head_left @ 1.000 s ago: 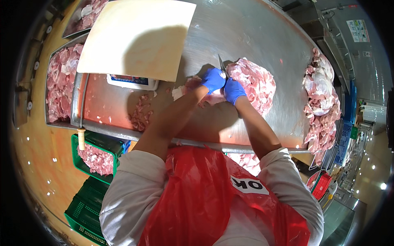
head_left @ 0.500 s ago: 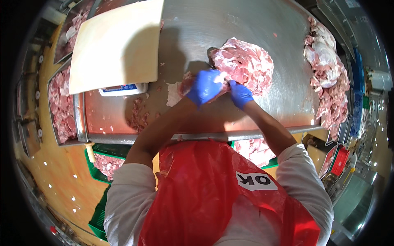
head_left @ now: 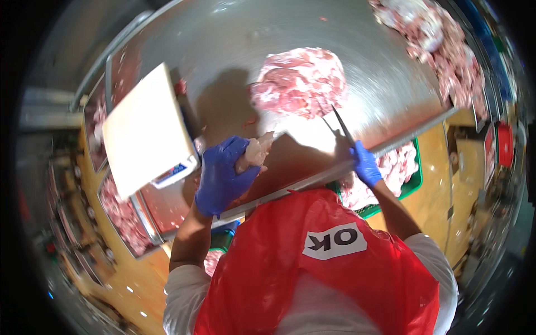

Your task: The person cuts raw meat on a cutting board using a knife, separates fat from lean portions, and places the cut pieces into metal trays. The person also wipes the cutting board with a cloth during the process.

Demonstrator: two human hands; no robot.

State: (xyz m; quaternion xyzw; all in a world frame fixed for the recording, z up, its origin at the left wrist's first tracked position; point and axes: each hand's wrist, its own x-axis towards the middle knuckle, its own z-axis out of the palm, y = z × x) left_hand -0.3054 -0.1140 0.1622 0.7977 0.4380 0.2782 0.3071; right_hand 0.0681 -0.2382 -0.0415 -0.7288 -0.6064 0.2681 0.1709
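My left hand (head_left: 222, 177), in a blue glove, is closed around a pale piece of raw meat (head_left: 254, 152) lifted just above the steel table (head_left: 234, 61). My right hand (head_left: 365, 163), also gloved in blue, grips a knife (head_left: 341, 127) by its handle at the table's near edge, blade pointing up and away. A heap of pink raw meat (head_left: 300, 81) lies on the table beyond both hands. I wear a red apron (head_left: 312, 268).
A white scale platter (head_left: 144, 129) stands on the table's left. More meat is piled at the far right (head_left: 441, 50). A green crate with meat (head_left: 391, 173) sits below the table's right edge, trays of meat (head_left: 120, 215) at the left.
My hands have parted from the meat heap. The left one has come back toward me with a cut piece, and the right has swung out to the right with the knife.
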